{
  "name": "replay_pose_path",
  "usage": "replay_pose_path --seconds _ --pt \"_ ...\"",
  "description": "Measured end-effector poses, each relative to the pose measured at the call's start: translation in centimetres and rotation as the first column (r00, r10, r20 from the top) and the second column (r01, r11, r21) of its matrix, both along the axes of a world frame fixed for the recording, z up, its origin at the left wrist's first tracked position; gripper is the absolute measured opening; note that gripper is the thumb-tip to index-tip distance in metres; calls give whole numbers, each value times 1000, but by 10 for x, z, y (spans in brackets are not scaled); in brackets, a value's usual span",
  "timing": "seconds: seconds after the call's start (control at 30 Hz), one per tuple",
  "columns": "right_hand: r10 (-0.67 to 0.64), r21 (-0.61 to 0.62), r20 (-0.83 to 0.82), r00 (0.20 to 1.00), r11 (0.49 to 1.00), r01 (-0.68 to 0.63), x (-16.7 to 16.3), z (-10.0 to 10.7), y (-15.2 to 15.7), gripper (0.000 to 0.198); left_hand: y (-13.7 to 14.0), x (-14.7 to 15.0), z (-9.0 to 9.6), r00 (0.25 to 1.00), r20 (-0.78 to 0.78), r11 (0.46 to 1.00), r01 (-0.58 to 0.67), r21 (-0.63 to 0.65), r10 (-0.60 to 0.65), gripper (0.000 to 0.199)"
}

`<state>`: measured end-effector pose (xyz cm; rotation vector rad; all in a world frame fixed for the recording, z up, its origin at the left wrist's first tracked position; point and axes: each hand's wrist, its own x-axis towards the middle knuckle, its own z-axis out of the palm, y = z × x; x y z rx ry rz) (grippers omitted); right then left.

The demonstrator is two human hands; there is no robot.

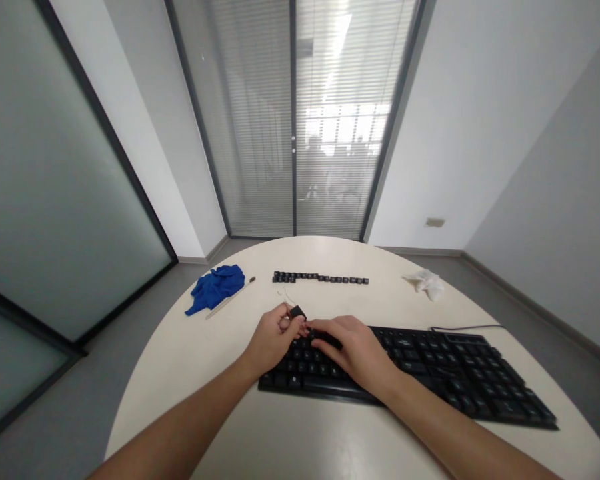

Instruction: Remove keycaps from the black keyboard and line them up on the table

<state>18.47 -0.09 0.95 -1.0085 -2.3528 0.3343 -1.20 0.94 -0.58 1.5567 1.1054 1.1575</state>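
Note:
My left hand [271, 339] is closed, pinching a small keycap puller with a black handle [298, 311] and thin bent wires that point away from me. It hovers over the left end of a black keyboard [330, 385]. My right hand [353, 343] rests over the keyboard's left half, thumb and forefinger apart, tips at the upper-left keys and close to my left fingers. Whether a key lies between those tips is hard to see. Beyond my hands, loose black keycaps [320, 277] stand in rows on the white table [300, 433].
A crumpled blue cloth [217, 288] lies at the left, with a thin brush [230, 297] beside it. At the far right is a crumpled white tissue [427, 283]. The keyboard's cable [470, 327] runs off to the right. A glass partition with blinds [260, 133] rises behind the table.

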Motion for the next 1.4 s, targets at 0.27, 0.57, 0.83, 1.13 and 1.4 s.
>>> replay_pose_path --seconds 0.27,0.57,0.83,1.13,1.4 --pt "64 103 51 997 992 -69 -1 -4 0 25 -1 -2 3 1000 14 1000 13 -14 -13 22" --pt "-27 -76 -100 995 997 20 0 -3 1 19 3 -4 -1 995 13 994 -97 53 96 19" --pt "-244 -208 -95 965 953 220 1 -5 10 18 9 -13 -3 959 -116 961 -243 131 258 20" --pt "-269 -163 57 962 948 274 2 10 35 15 10 -16 -6 930 -220 944 -247 221 295 20" --pt "-340 -46 363 868 923 382 -39 15 93 15 12 -17 -6 925 -260 951 -226 212 278 21"
